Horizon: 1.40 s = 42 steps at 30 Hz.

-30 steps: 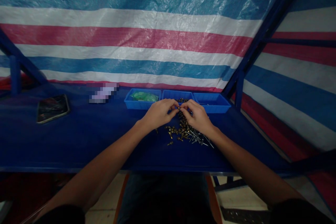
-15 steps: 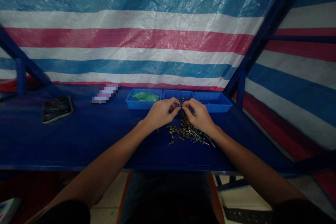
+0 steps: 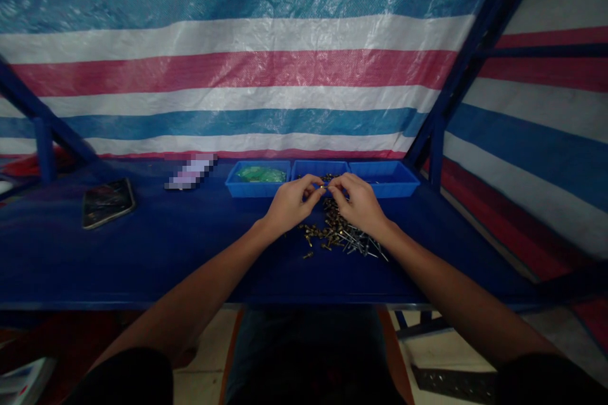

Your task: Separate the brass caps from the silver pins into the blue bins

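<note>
My left hand [image 3: 291, 204] pinches a small brass-coloured piece [image 3: 322, 187] between thumb and fingertips. Close on its right, my right hand [image 3: 360, 201] has its fingertips pressed together at the end of the same piece; what lies between them is too small to make out. Below the hands, a loose pile of brass-coloured fittings [image 3: 327, 235] and thin silvery pins [image 3: 363, 242] is spread on the blue table [image 3: 190, 259]. Behind the hands stands a middle blue tray [image 3: 304, 168] with small dark parts, partly hidden by the fingers.
A left blue tray [image 3: 232, 186] holds a green bag [image 3: 261, 174]. The right blue tray [image 3: 399, 188] has a few thin bits inside. A phone [image 3: 109, 203] and a blurred-out item [image 3: 192, 172] lie at left. Blue frame bars [image 3: 434, 145] and striped sheeting [image 3: 237, 69] enclose the table.
The view has shifted slightly. Both hands remain together, and the brass-coloured piece at the left fingertips now shows more clearly.
</note>
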Each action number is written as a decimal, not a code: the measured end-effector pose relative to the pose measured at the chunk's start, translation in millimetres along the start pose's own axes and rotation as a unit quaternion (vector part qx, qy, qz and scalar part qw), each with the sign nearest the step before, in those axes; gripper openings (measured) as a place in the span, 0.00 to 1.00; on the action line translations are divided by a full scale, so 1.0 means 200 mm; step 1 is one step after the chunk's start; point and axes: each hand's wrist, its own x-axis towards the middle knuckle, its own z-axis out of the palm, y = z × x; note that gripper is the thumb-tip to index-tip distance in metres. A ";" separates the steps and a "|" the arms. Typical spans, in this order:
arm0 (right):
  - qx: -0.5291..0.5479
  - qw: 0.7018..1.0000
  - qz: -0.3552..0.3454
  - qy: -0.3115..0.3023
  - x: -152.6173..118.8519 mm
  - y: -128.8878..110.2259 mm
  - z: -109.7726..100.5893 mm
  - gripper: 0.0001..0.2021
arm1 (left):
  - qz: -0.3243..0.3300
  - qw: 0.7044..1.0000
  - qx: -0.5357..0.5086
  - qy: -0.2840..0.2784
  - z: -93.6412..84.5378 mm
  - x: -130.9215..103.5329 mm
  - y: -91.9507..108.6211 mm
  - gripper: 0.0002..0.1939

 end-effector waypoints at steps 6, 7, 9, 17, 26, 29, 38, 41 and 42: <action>0.020 1.000 0.009 -0.007 0.00 0.01 0.01 0.07 | -0.001 1.000 -0.010 0.009 0.00 0.00 0.00 0.08; 0.026 1.000 0.011 -0.009 0.00 0.01 0.02 0.06 | -0.005 1.000 -0.013 0.012 0.00 0.00 0.00 0.07; 0.035 0.999 0.017 -0.009 -0.01 0.01 0.02 0.04 | -0.021 0.999 -0.021 0.017 0.00 0.01 -0.01 0.08; 0.020 0.999 -0.017 -0.022 -0.01 0.02 0.05 0.06 | -0.071 0.994 -0.061 -0.053 -0.02 0.01 -0.03 0.16; 0.018 0.999 -0.011 -0.025 -0.01 0.01 0.03 0.09 | -0.020 0.996 -0.066 -0.055 -0.03 0.00 -0.03 0.11; 0.033 0.999 -0.001 -0.024 -0.02 0.02 0.02 0.06 | -0.019 0.997 -0.042 -0.064 -0.03 0.00 -0.02 0.11; 0.040 0.998 -0.042 -0.015 -0.01 -0.01 0.01 0.05 | -0.003 0.994 -0.015 -0.112 -0.05 0.00 0.01 0.15; 0.041 0.999 -0.023 -0.008 -0.01 -0.01 0.00 0.08 | -0.001 0.995 -0.029 -0.093 -0.04 0.00 0.00 0.12; 0.042 0.999 -0.017 -0.007 -0.01 -0.01 0.00 0.10 | 0.000 0.996 -0.032 -0.085 -0.03 0.00 -0.01 0.12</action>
